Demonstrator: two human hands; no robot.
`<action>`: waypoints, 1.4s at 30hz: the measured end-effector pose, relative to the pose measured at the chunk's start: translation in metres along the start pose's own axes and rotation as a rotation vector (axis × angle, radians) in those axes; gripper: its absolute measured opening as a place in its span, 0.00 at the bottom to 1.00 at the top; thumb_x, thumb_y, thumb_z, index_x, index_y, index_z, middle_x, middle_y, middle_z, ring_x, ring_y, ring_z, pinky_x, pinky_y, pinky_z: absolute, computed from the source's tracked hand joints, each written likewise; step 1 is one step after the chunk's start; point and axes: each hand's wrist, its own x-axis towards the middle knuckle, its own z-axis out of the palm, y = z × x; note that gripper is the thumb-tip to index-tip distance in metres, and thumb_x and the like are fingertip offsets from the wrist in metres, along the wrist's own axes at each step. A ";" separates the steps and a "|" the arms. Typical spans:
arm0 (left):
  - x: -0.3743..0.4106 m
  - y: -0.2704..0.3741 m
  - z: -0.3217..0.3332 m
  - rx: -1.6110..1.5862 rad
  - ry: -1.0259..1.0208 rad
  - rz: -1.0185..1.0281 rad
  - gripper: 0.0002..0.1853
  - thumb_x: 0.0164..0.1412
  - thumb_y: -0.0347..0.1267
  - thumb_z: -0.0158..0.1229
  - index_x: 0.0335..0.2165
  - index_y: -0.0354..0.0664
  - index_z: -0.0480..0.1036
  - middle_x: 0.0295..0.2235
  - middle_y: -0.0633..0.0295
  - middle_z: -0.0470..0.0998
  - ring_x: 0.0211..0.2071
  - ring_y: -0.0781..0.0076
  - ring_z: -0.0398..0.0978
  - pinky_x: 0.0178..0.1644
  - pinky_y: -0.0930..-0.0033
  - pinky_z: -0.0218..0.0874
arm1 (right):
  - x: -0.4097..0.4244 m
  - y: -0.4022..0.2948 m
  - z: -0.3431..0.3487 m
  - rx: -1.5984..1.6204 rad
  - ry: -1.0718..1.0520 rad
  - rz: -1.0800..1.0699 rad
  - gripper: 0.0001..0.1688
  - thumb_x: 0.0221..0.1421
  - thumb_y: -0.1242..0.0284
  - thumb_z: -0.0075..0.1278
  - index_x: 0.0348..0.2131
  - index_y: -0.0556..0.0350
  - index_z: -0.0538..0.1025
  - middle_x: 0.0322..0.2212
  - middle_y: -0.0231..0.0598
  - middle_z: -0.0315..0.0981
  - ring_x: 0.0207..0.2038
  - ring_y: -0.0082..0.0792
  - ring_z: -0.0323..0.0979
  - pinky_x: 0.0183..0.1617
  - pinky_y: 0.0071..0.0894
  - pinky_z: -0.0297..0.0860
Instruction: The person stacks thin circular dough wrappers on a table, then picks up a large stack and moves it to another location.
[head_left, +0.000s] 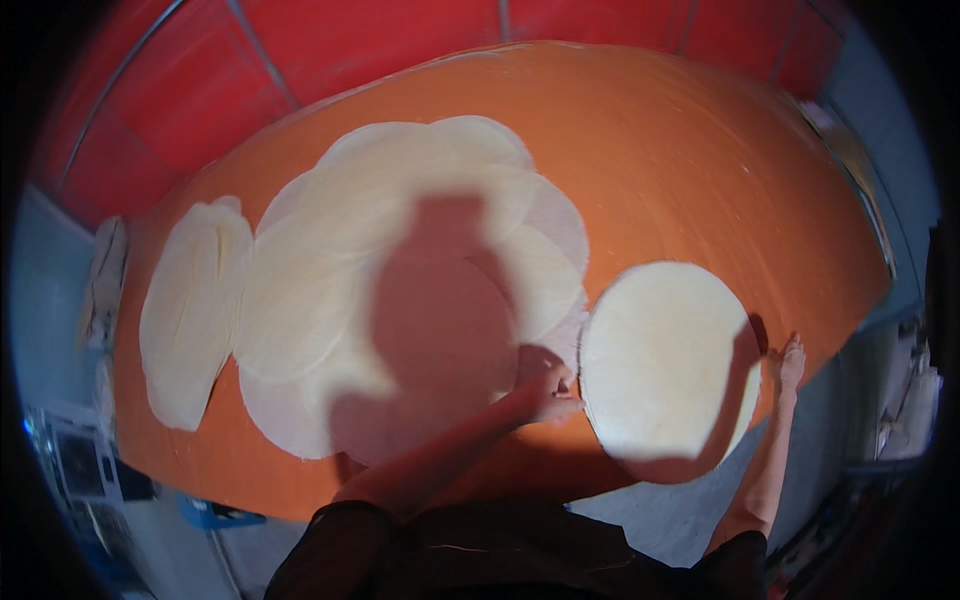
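A thick round of pale dough (667, 352), possibly several sheets stacked, lies before me to the right. Its near end reaches the front edge of the orange table (690, 150). My left hand (553, 396) is at its left side, fingers curled, the fingertips close to the rim. On the opposite side is my right hand (787, 364), beside the right rim. Whether either hand pinches the dough is too blurred to tell. Left of it, thin round dough sheets (300, 315) overlap in a wide cluster, partly under my shadow.
An oval, creased piece of dough (195, 315) lies at the table's left end. Red panels (390, 52) stand behind the far edge. A broom-like object (847, 150) is beside the right edge. Below the left front is a blue object (217, 514) on the grey floor.
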 end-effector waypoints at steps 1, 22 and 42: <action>-0.016 -0.009 -0.002 -0.137 -0.031 0.027 0.13 0.49 0.30 0.53 0.33 0.31 0.65 0.26 0.59 0.69 0.26 0.72 0.72 0.29 0.74 0.64 | 0.013 -0.060 0.005 -0.001 -0.037 -0.037 0.15 0.42 0.79 0.44 0.35 0.61 0.68 0.25 0.32 0.66 0.27 0.25 0.64 0.28 0.22 0.63; -0.226 -0.250 -0.143 -1.696 1.313 0.420 0.12 0.43 0.17 0.50 0.32 0.35 0.62 0.29 0.54 0.70 0.33 0.62 0.71 0.42 0.64 0.63 | -0.125 -0.649 0.356 -0.133 -0.208 -1.436 0.17 0.46 0.70 0.39 0.37 0.60 0.67 0.33 0.47 0.67 0.40 0.42 0.65 0.45 0.41 0.59; 0.005 -0.137 -0.207 -1.509 0.715 0.517 0.10 0.43 0.23 0.50 0.29 0.41 0.63 0.28 0.62 0.65 0.34 0.67 0.65 0.44 0.61 0.56 | -0.100 -0.521 0.299 -0.084 -0.157 -1.274 0.25 0.44 0.69 0.43 0.41 0.67 0.64 0.42 0.52 0.62 0.45 0.47 0.61 0.46 0.44 0.58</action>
